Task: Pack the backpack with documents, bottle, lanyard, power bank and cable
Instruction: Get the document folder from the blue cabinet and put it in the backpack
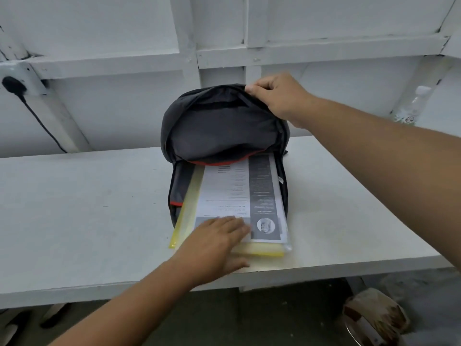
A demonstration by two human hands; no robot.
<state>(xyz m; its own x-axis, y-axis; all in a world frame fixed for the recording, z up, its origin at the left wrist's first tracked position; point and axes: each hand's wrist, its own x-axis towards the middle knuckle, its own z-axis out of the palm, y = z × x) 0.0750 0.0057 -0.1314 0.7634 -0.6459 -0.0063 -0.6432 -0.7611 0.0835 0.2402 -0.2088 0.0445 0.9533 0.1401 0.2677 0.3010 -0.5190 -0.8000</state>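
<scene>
While the right hand (277, 98) pinches the backpack (219, 126) flap open, the left hand (217, 243) presses flat, fingers straight, on the documents (224, 191); they lie half inside the backpack, long axis pointing into it; the left hand sits at their outer end, so the push, I judge, goes straight inward.

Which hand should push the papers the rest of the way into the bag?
Probably the left hand: it lies flat on the documents, which stick out of the backpack that the right hand grips and holds open.
</scene>
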